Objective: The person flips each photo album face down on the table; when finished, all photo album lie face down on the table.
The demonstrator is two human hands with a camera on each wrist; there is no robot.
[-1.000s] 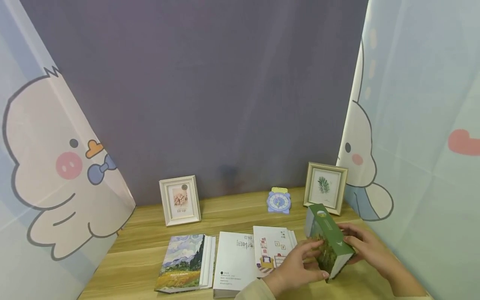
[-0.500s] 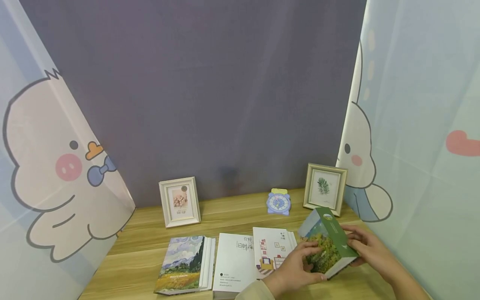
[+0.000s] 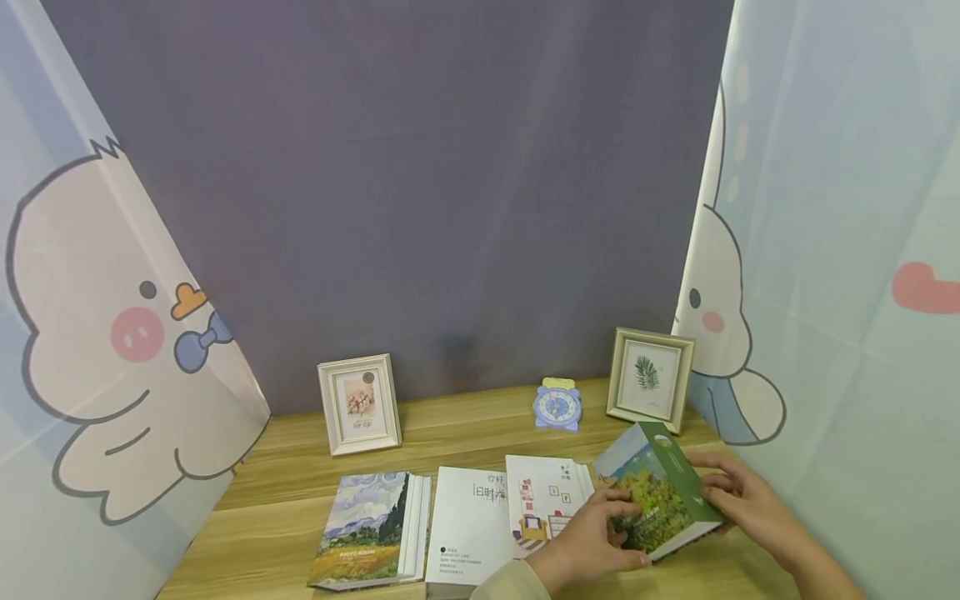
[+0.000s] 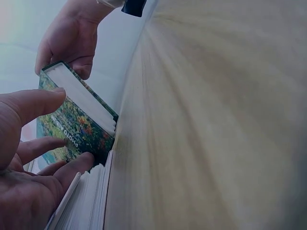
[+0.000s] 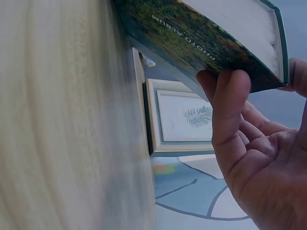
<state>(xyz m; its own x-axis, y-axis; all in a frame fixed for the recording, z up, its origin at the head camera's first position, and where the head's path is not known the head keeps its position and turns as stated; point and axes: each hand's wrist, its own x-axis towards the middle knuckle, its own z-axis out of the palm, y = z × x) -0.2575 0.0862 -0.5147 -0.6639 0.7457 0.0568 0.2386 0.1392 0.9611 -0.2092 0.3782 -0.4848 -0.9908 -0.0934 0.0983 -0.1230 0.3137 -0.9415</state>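
A thick green photo album (image 3: 654, 493) with a painted garden cover leans at the table's right side, its left edge low and its green spine raised. My right hand (image 3: 750, 507) grips the raised spine side, thumb on top and fingers beneath, as the right wrist view shows with the right hand (image 5: 266, 148) below the album (image 5: 192, 40). At the lower edge is my left hand (image 3: 591, 537), its fingers touching the cover. The left wrist view has the left hand (image 4: 33, 158) with thumb and fingers spread against the album (image 4: 72, 127), not wrapped round it.
Left of the hands lie a white album with a furniture drawing (image 3: 543, 500), a white album with Chinese lettering (image 3: 465, 533) and a landscape photo album (image 3: 363, 529). Behind stand two picture frames (image 3: 360, 403) (image 3: 649, 379) and a blue toy clock (image 3: 557, 407). Printed curtains (image 3: 847, 375) border the table.
The green photo album has tipped down to the left, so its cover faces up more. My right hand has moved slightly right with the spine; my left hand has barely moved.
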